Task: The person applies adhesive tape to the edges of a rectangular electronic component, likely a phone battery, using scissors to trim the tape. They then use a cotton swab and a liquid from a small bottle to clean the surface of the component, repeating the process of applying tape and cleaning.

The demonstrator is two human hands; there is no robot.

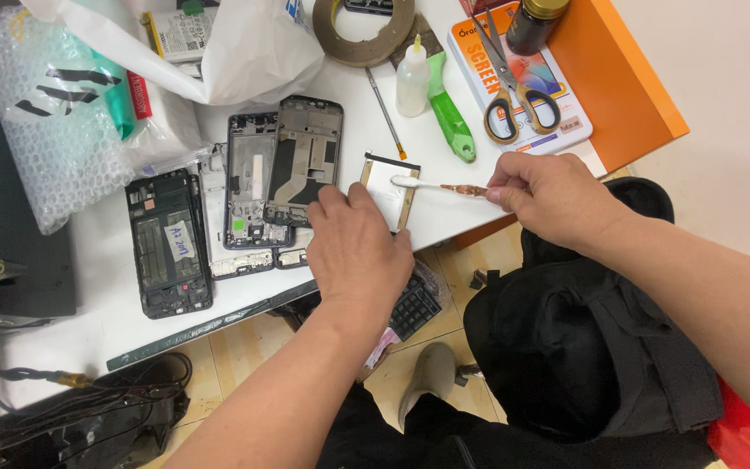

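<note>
Left hand (358,252) presses flat on phone panel (390,187) at worktop (115,321) front edge, steadying it; right hand (549,195) fingers pinch brush (431,185), tip on panel.

Tape roll (364,33) — top edge cropped

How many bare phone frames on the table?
4: a black phone frame far left, a white one partly covered, a dark one, another by the left hand. More may be hidden.

white table (444,208), phone frames (284,169), scissors (514,95)
</note>
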